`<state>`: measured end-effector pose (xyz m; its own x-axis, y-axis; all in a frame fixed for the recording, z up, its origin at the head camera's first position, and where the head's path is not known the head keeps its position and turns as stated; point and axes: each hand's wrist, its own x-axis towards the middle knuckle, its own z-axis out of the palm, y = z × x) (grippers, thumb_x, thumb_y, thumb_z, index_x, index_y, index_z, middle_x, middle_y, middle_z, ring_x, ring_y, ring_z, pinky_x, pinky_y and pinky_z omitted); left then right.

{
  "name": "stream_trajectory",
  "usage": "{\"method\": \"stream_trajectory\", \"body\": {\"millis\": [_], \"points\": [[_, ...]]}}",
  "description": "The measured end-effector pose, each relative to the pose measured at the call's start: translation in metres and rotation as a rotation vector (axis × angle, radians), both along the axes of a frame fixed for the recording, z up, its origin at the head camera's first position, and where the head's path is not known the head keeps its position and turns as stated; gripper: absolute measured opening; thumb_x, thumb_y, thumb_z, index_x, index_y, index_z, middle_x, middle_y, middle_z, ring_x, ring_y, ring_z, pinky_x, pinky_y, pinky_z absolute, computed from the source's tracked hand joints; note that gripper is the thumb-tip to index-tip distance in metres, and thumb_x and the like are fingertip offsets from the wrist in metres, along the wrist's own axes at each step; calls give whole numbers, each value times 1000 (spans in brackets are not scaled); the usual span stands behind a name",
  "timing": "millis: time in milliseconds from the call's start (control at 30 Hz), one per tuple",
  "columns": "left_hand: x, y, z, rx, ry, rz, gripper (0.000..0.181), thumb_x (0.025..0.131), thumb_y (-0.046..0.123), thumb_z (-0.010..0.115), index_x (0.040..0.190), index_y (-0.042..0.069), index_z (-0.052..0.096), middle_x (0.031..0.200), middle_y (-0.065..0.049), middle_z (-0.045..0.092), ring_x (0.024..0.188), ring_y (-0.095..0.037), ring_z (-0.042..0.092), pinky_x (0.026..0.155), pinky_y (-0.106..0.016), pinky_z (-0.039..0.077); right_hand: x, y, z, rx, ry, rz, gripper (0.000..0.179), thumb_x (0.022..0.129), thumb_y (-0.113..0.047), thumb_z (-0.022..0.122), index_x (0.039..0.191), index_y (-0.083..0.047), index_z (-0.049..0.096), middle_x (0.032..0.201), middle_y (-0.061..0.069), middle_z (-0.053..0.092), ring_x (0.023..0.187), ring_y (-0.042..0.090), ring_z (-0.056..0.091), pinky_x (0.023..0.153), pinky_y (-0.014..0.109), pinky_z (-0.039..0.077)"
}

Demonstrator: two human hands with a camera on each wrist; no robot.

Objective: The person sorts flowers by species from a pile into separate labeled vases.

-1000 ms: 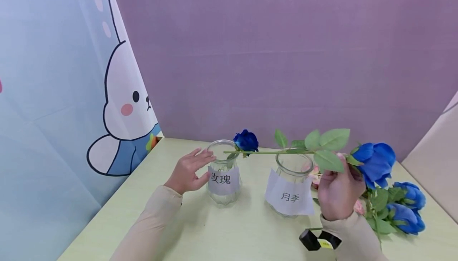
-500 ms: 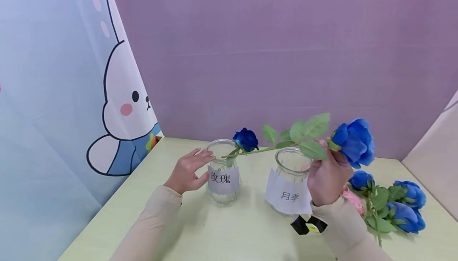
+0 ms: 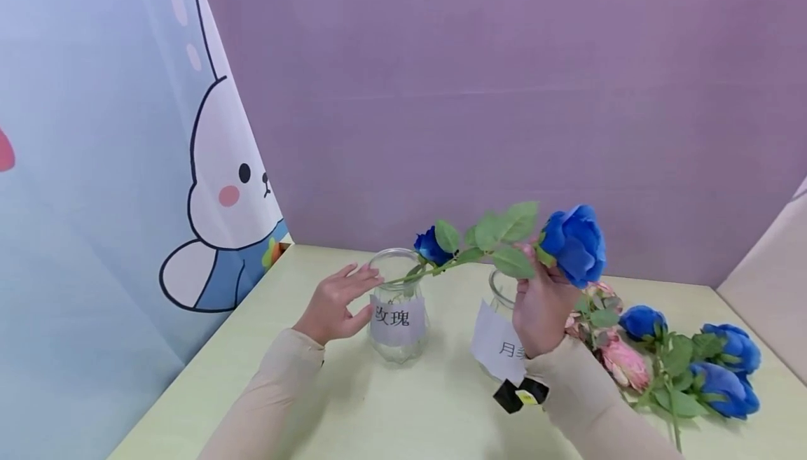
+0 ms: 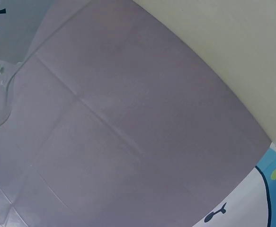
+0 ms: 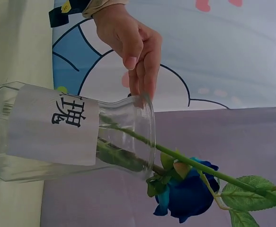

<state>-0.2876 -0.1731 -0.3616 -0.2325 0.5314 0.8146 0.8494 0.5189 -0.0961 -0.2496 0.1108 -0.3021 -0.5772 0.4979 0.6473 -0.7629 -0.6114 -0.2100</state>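
Pale table, purple backdrop: since 0.5 s ago we've moved the blue rose left, right hand pinching it just under the bloom, stem end now at the 玫瑰 jar mouth, so alignment looks nearly done. Our left hand, fingers extended, touches that jar's rim, same as before.

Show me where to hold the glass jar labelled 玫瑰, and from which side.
Probably the neck, just below the rim, from the left. The glass jar narrows there, so a grip should seat well, and the left hand touches the rim on that side. The dark blue rose leans out on the right, where the stem of the lighter blue rose also crosses.
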Motion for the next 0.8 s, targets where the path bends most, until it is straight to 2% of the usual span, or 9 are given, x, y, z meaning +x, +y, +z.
{"method": "stream_trajectory", "body": {"millis": [100, 167, 267, 300, 400, 500, 600, 700, 800], "points": [[0, -1, -2, 15, 7, -3, 32, 73, 14, 66, 101, -1, 72, 102, -17, 71, 97, -33, 68, 91, -48, 51, -1, -7, 3, 48, -36, -44, 21, 86, 17, 55, 84, -3, 48, 76, 4, 52, 60, 11, 54, 51, 19, 49], [0, -1, -3, 18, 15, -8, 31, 78, 16, 63, 101, -1, 72, 102, -17, 71, 97, -33, 68, 90, -49, 51, -1, -11, 4, 85, -70, -77, 24, 85, 16, 58, 83, -4, 46, 75, 2, 48, 63, 10, 50, 50, 18, 43], [-1, 0, -4, 18, 13, -15, 32, 87, 22, 55, 102, -2, 71, 102, -18, 71, 97, -34, 68, 88, -51, 52, 0, -18, 4, 130, -139, -88, 21, 84, 12, 63, 82, -4, 50, 76, 2, 53, 60, 9, 48, 43, 17, 31], [-1, 0, -4, 16, 13, -16, 35, 91, 25, 52, 102, -2, 71, 102, -18, 71, 97, -34, 68, 87, -51, 52, 0, -20, 3, 151, -151, -97, 22, 84, 10, 65, 81, -5, 50, 76, 2, 54, 62, 8, 49, 45, 17, 32], [-2, 2, -4, 14, 19, -17, 45, 96, 32, 43, 101, -2, 72, 101, -18, 71, 96, -33, 68, 86, -51, 53, 0, -27, 1, 200, -155, -100, 18, 83, 7, 68, 82, -4, 54, 77, 4, 59, 65, 12, 58, 56, 20, 48], [-2, 2, -3, 15, 17, -19, 42, 95, 30, 45, 101, -2, 72, 101, -19, 71, 96, -33, 68, 86, -51, 53, 0, -32, 0, 252, -173, -144, 21, 82, 4, 70, 81, -7, 53, 75, 1, 56, 74, 14, 63, 71, 25, 53], [-1, 1, -2, 14, 9, -18, 36, 91, 25, 51, 102, -2, 72, 102, -19, 70, 97, -33, 68, 88, -50, 52, 0, -36, 0, 291, -271, -153, 22, 82, 4, 70, 76, -9, 53, 71, -2, 57, 75, 13, 65, 69, 23, 53], [-1, 0, -2, 11, 4, -12, 32, 86, 21, 56, 102, -2, 71, 102, -19, 70, 97, -34, 68, 89, -50, 52, -1, -39, 2, 360, -438, -145, 19, 84, 5, 67, 74, -10, 60, 71, -4, 63, 74, 10, 67, 71, 21, 52], [-1, 0, -2, 11, 3, -7, 32, 81, 19, 60, 102, -2, 71, 103, -18, 70, 97, -34, 67, 89, -50, 51, -2, -43, 4, 410, -579, -120, 9, 84, 5, 68, 83, -4, 66, 74, -4, 67, 75, 9, 67, 82, 25, 54]]}}
